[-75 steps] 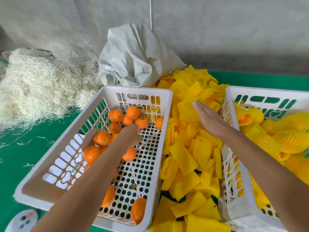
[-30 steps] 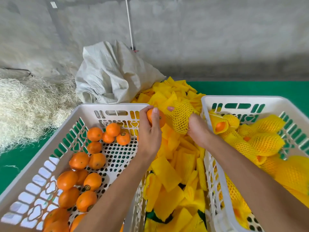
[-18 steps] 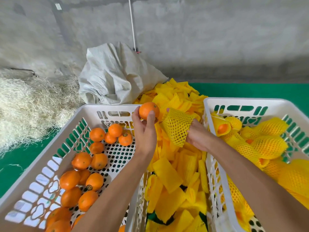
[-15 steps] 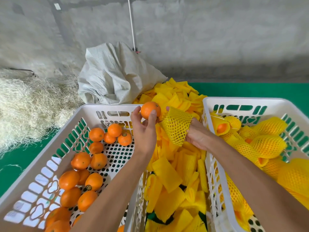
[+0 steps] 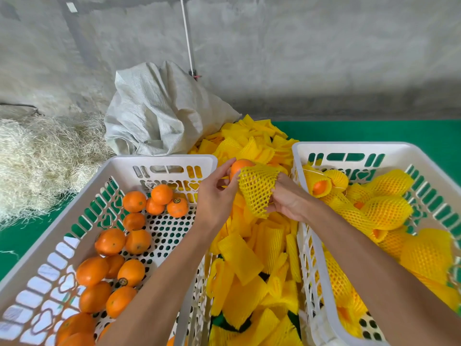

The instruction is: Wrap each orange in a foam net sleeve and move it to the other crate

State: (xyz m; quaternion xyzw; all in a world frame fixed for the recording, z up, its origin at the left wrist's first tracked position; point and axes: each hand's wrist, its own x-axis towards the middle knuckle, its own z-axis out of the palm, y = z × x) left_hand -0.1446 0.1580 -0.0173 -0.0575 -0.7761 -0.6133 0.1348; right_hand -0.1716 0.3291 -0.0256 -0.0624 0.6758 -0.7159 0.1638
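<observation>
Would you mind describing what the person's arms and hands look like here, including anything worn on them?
Both forearms are bare right up to the bottom edge of the picture: no sleeves or cuffs show. The left hand and the right hand wear no gloves, and no rings, watch, bracelet or wristband is visible on either. The fingernails look short and unpainted. No markings or bandages show on the arms.

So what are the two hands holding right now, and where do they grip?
The left hand pinches an orange at its left side with thumb and fingers. The right hand grips the foam net sleeve along its right edge and lower end.
</observation>
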